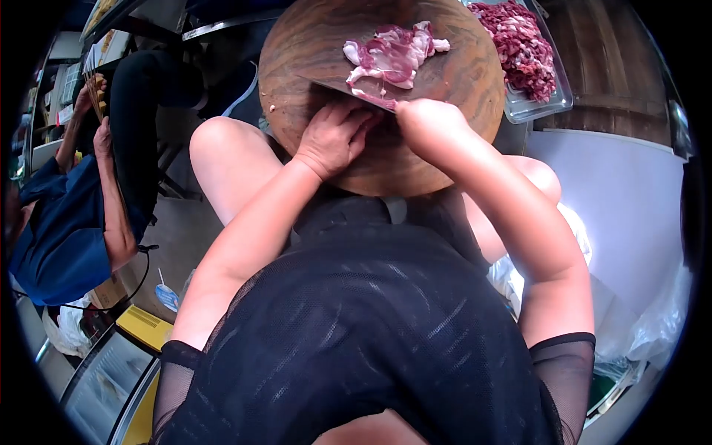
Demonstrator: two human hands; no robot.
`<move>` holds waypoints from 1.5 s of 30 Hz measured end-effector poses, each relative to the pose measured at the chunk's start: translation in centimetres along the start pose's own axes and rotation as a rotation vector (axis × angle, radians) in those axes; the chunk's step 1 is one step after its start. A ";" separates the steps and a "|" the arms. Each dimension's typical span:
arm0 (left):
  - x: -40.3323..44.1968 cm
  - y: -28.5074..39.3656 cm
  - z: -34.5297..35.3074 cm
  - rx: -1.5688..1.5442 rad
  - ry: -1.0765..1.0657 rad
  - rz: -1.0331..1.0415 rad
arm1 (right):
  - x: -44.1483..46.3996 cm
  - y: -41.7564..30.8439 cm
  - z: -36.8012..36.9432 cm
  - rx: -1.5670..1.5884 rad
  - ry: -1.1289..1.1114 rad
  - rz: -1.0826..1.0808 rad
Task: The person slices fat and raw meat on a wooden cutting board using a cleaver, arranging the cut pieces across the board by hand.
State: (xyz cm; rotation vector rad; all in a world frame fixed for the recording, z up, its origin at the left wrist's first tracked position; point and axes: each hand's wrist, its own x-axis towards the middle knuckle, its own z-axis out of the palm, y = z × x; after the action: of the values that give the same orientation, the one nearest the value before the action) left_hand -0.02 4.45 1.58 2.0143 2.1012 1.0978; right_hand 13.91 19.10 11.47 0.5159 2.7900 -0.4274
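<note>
On a round wooden block (297,44) lies a piece of red and white raw meat (393,55). My right hand (426,122) is wrapped round the handle end of a knife (334,87), whose blade points left across the block. A thin strip of meat (374,98) lies along the blade's far side. My left hand (334,137) rests on the block just on the near side of the blade, fingers bent and together; what is under its fingertips is hidden.
A clear tray (538,111) heaped with cut meat (519,48) stands right of the block. At the left, a co-worker in a blue top (70,237) holds thin sticks (94,96). A yellow-edged glass case (144,326) is at the lower left, and a pale panel (601,193) at the right.
</note>
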 end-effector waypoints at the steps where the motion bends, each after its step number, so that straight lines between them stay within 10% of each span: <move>1: 0.1 0.2 -0.2 0.030 0.011 0.017 | -1.7 0.3 0.0 -0.032 -0.021 0.067; 11: -0.3 0.5 -1.1 0.078 0.001 0.003 | -8.6 2.4 2.6 0.144 0.243 0.375; 16: -0.8 0.2 -0.4 0.072 0.012 0.040 | -9.4 0.1 1.5 0.206 0.407 0.238; 22: -0.9 -0.4 0.8 -0.034 0.033 0.009 | -4.5 0.2 2.9 0.017 0.054 0.271; 33: -1.0 -0.2 0.5 0.020 0.019 0.009 | -4.6 0.8 2.7 0.110 0.499 0.143; 45: -1.2 -0.2 0.9 0.101 -0.030 -0.009 | -6.7 -1.0 1.1 -0.027 0.120 0.097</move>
State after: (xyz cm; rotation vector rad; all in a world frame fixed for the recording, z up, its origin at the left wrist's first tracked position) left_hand 0.41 3.77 0.28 2.0483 2.1906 0.9730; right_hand 19.74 15.81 12.78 0.6887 2.8654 -0.3489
